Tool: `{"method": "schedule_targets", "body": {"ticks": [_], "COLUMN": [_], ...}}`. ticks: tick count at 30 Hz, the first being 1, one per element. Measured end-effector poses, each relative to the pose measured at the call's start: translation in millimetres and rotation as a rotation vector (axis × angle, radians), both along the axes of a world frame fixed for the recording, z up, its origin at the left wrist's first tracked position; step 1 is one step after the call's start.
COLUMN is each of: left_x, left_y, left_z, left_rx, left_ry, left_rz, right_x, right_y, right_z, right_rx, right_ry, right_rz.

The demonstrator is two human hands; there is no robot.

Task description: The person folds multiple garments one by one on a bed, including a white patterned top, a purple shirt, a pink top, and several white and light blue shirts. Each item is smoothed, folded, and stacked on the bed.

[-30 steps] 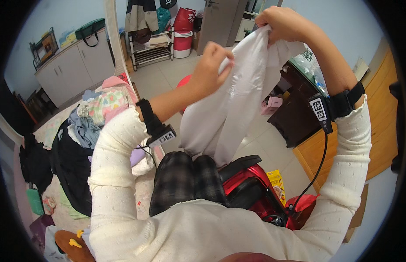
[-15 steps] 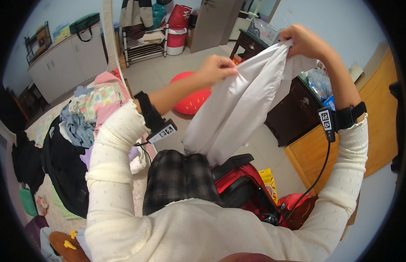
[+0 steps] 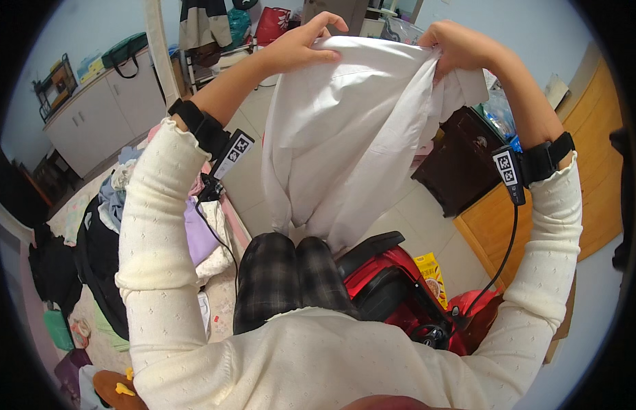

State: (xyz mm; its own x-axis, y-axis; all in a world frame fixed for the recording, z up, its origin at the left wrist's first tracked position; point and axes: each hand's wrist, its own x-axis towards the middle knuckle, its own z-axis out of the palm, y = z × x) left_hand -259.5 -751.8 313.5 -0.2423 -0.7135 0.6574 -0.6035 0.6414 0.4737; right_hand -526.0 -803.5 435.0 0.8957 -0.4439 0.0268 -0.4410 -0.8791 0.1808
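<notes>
A white shirt (image 3: 352, 116) hangs spread out in front of me, its lower folds reaching down to my knees. At its upper left edge my left hand (image 3: 299, 49) grips the cloth, thumb on the near side and index finger stretched above the edge. My right hand (image 3: 461, 48) is closed on the gathered upper right part. Beside the right wrist a stiffer flap of the same white cloth (image 3: 474, 87) sticks out. Some of the fingers of both hands are hidden behind the fabric.
On the left, a bed holds heaped clothes, among them a black garment (image 3: 99, 266) and a purple one (image 3: 200, 232). A red and black scooter (image 3: 393, 287) stands close at my right, beside a yellow packet (image 3: 433, 280). Farther off are a dark cabinet (image 3: 461, 164) and a wooden panel (image 3: 537, 212).
My left hand has moved up and farther out, and now holds the shirt's upper edge. The shirt, narrow and folded before, is spread wide between both hands. My right hand has shifted slightly left.
</notes>
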Motion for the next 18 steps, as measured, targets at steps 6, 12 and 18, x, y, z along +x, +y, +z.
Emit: {"method": "schedule_targets", "body": {"ticks": [6,12,18], "left_x": [-34.2,-66.5,-100.5], "left_y": [-1.4,7.5,9.4], "left_z": [-70.5,-116.7,-113.8], "left_rx": [-0.6,-0.601,-0.056], "left_ry": [-0.092,-0.322,0.205], "left_rz": [0.169,0.29,-0.039], "right_x": [12.5,16.1,15.1], "right_y": [7.1,9.8,6.2], "right_z": [0.8,0.6,-0.5], "right_rx": [0.178,0.276,0.303], "right_ry": [-0.016,0.032,0.008], "right_rz": [-0.006,0.096,0.096]}}
